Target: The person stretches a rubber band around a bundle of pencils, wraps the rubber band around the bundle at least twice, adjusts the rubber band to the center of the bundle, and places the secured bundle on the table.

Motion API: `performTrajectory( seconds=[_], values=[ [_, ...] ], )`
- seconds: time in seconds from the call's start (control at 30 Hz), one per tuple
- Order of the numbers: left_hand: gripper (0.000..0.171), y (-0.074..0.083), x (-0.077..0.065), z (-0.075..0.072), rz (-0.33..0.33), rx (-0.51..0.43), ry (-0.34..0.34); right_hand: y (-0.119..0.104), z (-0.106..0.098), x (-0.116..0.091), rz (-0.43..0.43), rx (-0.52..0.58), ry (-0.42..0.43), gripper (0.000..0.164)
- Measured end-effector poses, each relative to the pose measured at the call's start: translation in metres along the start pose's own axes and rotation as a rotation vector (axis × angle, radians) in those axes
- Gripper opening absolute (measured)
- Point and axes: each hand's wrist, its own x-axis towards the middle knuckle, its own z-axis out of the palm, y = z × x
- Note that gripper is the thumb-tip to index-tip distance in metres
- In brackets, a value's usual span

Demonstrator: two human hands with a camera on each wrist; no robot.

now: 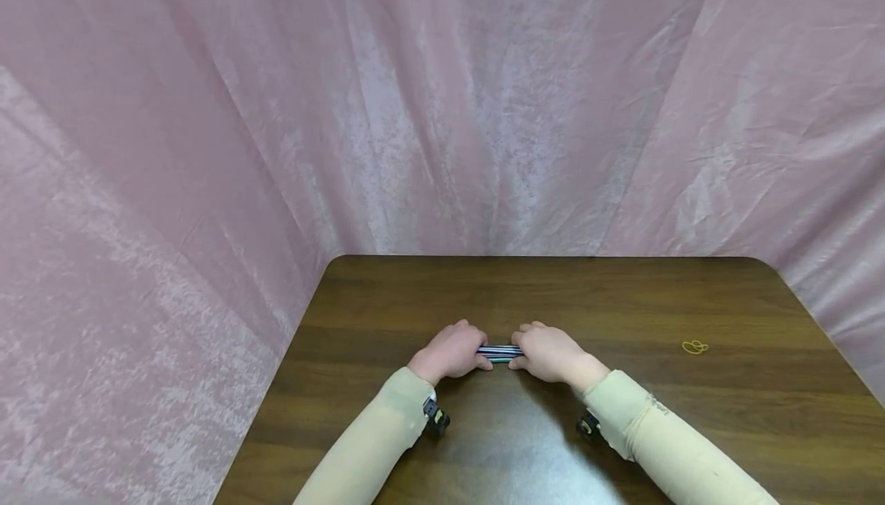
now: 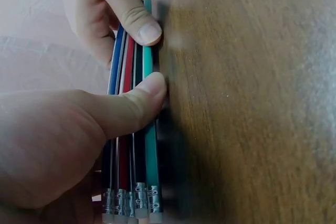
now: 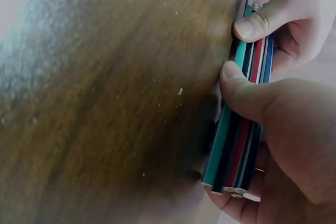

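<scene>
A bundle of pencils (image 1: 499,352) lies crosswise between my two hands, low over the middle of the table. Green, red, blue and black barrels sit side by side. My left hand (image 1: 452,350) grips the end with metal ferrules and white erasers (image 2: 140,208), its thumb across the barrels. Around the other end curls my right hand (image 1: 553,353), and the flat, unsharpened tips (image 3: 231,190) stick out below its thumb in the right wrist view. Both thumbs are close together on the near side of the bundle. The fingers behind the pencils are mostly hidden.
Thin yellow rubber bands (image 1: 694,347) lie on the wooden table (image 1: 760,413) off to the right. A pink curtain (image 1: 484,105) hangs behind the table's far edge and along its sides.
</scene>
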Motion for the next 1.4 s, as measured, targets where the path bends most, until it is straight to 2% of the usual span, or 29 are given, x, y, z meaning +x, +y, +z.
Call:
performTrajectory(
  seconds=[0.27, 0.6, 0.83, 1.0, 1.2, 1.4],
  values=[
    [0.025, 0.009, -0.001, -0.004, 0.013, 0.148, 0.12, 0.0, -0.003, 0.0, 0.088, 0.038, 0.025, 0.029],
    [0.026, 0.018, 0.003, -0.003, 0.003, 0.377, 0.313, 0.004, -0.012, 0.0, 0.027, -0.024, 0.213, 0.029],
    [0.033, 0.021, 0.003, -0.005, -0.006, 0.407, 0.369, 0.006, -0.015, 0.0, 0.04, -0.073, 0.256, 0.03],
    [0.041, 0.021, 0.002, -0.006, -0.007, 0.399, 0.355, 0.006, -0.015, -0.001, 0.06, -0.085, 0.247, 0.029],
    [0.042, 0.017, 0.002, -0.003, -0.01, 0.408, 0.364, 0.009, -0.013, -0.003, 0.076, -0.096, 0.272, 0.033],
    [0.04, 0.011, -0.002, -0.004, -0.013, 0.422, 0.403, 0.018, -0.016, -0.01, 0.147, -0.027, 0.303, 0.037]
  ],
)
